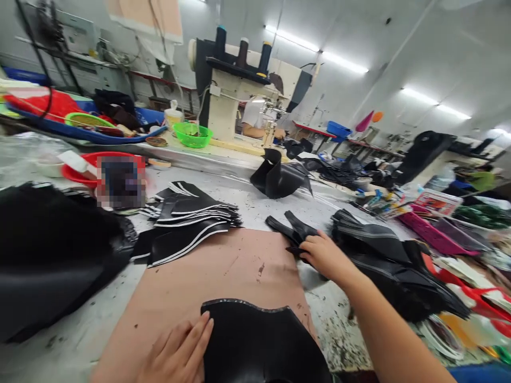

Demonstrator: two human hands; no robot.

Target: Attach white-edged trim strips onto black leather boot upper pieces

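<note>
Left hand point(179, 348) is lying along the left edge of the black panel point(263, 340), at the near end of the tan sheet point(223, 271). Grip there: fingers straight and together, not curling round anything; thumb is not showing. Probably steadying the panel so it isn't sliding or turning.

Right hand point(323, 255) is sitting at the sheet's far right corner, fingers touching the near end of the dark narrow pieces point(297, 226). Grip there: fingers bending over them; can't tell whether they're pinching or just resting.

Sheet is likely serving as a cleaner, softer work area, since the table point(83, 330) around it is showing dark marks.

White-edged stack point(195, 213) is fanning out at the sheet's far left, edges staggering, which should be making single pieces easier to pick. Left pile point(56, 255) and right pile point(379, 255) are flanking the sheet, presumably leaving the middle free within reach. Curled black piece point(279, 181) is standing beyond, near the sewing machine point(223, 101), apart from both hands.
</note>
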